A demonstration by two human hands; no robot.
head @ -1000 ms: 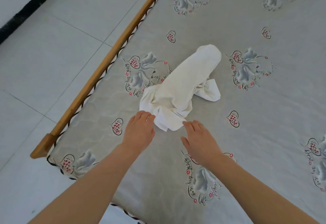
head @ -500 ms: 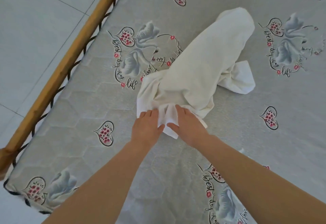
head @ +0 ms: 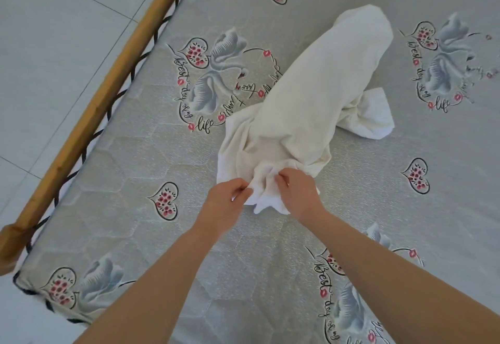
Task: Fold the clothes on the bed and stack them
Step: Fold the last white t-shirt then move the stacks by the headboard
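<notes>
A crumpled cream-white garment (head: 311,100) lies in a long heap on the grey patterned mattress (head: 135,181), running from my hands away toward the upper right. A bunched white end of it sticks out on its right side. My left hand (head: 224,205) pinches the near edge of the cloth between thumb and fingers. My right hand (head: 297,195) grips the same near edge just to the right, fingers curled into the fabric. The two hands sit close together.
A wooden bed rail (head: 102,100) runs diagonally along the left side of the mattress, ending in a corner post at the lower left. Beyond it is pale tiled floor (head: 54,32). Flat mattress surface extends around the garment on the right.
Both hands reached forward from the bare mattress onto the garment's near edge and closed on it. The cloth there is now bunched up between my fingers.
</notes>
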